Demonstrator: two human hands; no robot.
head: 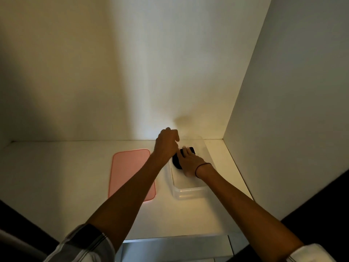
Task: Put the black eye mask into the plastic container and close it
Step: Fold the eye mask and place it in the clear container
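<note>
The black eye mask (pixel 177 161) lies inside the clear plastic container (pixel 188 191) on the white shelf, toward its far end. My right hand (pixel 190 161) rests flat on the mask, fingers spread over it, and hides most of it. My left hand (pixel 167 141) hovers at the container's far left corner with fingers curled; whether it touches the mask I cannot tell. The pink lid (pixel 130 173) lies flat on the shelf to the left of the container, partly under my left forearm.
The white shelf (pixel 56 186) is boxed in by a back wall (pixel 132 72) and a right side wall (pixel 283 110). Its front edge (pixel 170 241) runs just below my forearms. The container sits close to the right wall.
</note>
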